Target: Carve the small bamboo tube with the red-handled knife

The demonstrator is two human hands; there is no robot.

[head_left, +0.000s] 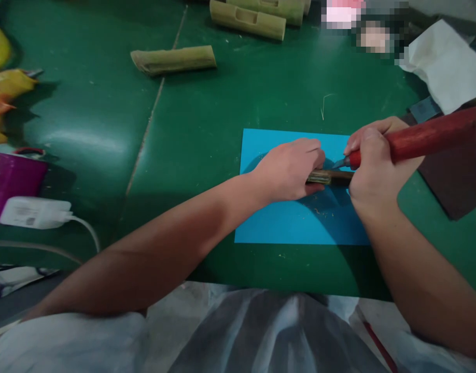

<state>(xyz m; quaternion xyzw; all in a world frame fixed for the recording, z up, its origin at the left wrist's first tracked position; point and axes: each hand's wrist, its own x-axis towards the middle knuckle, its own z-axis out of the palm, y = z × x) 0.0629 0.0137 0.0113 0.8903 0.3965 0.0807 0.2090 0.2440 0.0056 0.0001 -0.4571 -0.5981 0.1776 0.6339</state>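
On a blue sheet [277,223], my left hand [290,168] is closed around a narrow brown-green piece [319,177] that looks like bamboo; most of it is hidden by my fingers. My right hand [381,160] grips a carving knife [428,135] with a thick red handle. Its short metal blade [341,163] points left, close above the piece, near my left fingertips; I cannot tell whether it touches. The piece's right end reaches under my right hand. Small pale shavings [321,212] lie on the sheet below.
Cut bamboo tubes [248,19] lie at the back, and another bamboo piece [173,59] rests left of them. A glue gun [12,85], a purple box [16,178] and a white charger [36,212] with its cable sit at left. White paper [446,65] and a dark board [456,176] lie at right.
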